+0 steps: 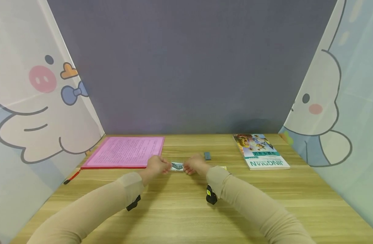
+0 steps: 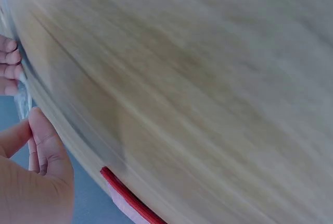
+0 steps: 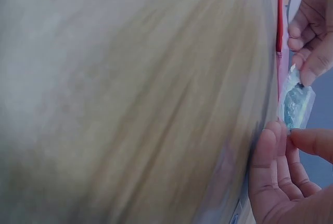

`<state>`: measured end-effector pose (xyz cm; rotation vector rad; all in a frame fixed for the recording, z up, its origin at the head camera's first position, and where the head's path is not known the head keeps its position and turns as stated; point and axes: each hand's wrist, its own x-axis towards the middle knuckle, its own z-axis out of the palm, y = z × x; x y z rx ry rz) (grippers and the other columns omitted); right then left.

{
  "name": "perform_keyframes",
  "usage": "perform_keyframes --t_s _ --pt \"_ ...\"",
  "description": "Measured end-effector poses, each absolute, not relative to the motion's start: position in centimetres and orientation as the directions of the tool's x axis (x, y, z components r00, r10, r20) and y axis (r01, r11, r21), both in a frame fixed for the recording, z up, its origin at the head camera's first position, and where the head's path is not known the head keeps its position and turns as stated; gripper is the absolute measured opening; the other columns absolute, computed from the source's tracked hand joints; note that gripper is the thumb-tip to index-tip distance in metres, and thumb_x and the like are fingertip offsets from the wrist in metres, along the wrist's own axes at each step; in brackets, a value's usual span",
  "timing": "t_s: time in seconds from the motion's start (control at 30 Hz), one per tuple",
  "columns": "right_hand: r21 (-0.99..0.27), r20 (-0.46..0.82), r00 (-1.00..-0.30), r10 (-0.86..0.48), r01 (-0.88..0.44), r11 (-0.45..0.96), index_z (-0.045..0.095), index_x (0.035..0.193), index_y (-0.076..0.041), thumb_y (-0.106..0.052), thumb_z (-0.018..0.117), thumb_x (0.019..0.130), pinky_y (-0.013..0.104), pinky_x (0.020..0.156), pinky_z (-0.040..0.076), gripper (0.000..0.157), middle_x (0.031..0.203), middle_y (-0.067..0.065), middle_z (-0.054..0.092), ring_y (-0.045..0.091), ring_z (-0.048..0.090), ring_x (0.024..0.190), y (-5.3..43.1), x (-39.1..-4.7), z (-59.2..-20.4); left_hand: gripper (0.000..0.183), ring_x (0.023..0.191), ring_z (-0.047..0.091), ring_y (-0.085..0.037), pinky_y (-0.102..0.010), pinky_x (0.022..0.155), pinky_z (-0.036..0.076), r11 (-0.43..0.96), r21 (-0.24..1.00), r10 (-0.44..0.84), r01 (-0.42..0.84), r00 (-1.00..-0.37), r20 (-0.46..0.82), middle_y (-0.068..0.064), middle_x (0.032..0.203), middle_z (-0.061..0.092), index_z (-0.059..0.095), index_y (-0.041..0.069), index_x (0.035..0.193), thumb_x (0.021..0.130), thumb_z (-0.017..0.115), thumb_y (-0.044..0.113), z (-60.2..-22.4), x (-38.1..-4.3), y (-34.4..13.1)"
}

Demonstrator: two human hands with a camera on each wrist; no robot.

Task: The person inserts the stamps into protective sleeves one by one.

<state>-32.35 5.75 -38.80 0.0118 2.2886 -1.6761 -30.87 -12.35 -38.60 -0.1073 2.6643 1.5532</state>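
Pink translucent plastic folder with a red edge [image 1: 123,152] lies flat at the left of the wood-grained desk [image 1: 174,217], apparently set aside to leave the hands room. Just beside its near right corner is the left hand [image 1: 157,165], its grip narrow, thumb and fingertips pinching one end of a small clear plastic packet with dark-green markings [image 1: 177,166]. That packet is in front of the person, between the hands, its long axis running left to right; which end is its top, I cannot tell. The right hand [image 1: 196,164] pinches the opposite end just as narrowly; holding both ends probably keeps the thin plastic taut and its middle uncovered. Beyond this hand, a small blue-grey rectangular block [image 1: 207,156] rests on the desk, long side pointing away from the person. Farthest right, a colourful illustrated paperback book [image 1: 261,151] lies flat, its lettering upside down to the wearer, likely parked out of reach's way.
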Motion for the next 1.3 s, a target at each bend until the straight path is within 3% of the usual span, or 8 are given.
perform_keyframes --t_s 0.47,0.7,1.3 --pt "-0.911 -0.262 -0.958 -0.115 0.206 0.358 0.069 0.085 0.010 0.002 0.066 0.084 0.021 0.049 0.056 0.009 0.064 0.008 0.066 0.008 0.057 0.046 5.2 -32.6 -39.0 0.008 0.046 0.060 -0.009 -0.023 0.048 0.057 0.531 0.835 -0.053 -0.144 -0.989 -0.137 -0.011 0.062 0.069 0.069 -0.008 0.078 0.079 0.074 -0.002 -39.6 -31.5 -12.0" --pt "-0.892 -0.290 -0.950 -0.117 0.224 0.392 0.069 0.084 0.010 0.003 0.069 0.082 0.024 0.055 0.059 0.007 0.064 0.009 0.066 0.010 0.059 0.048 5.4 -32.8 -38.6 0.007 0.042 0.056 -0.008 -0.020 0.046 0.055 0.558 0.806 -0.086 -0.199 -0.979 -0.183 -0.010 0.060 0.068 0.070 -0.008 0.076 0.077 0.076 -0.003 -39.4 -31.9 -11.6" --pt "-0.855 -0.276 -0.959 -0.064 0.214 0.473 0.070 0.073 0.005 0.003 0.075 0.076 0.022 0.048 0.056 0.006 0.054 0.005 0.060 0.009 0.055 0.042 4.7 -33.4 -39.1 0.008 0.043 0.059 -0.010 -0.022 0.050 0.057 0.514 0.806 -0.127 -0.292 -0.956 -0.265 -0.011 0.061 0.068 0.070 -0.010 0.079 0.075 0.076 -0.007 -39.3 -32.7 -11.6"
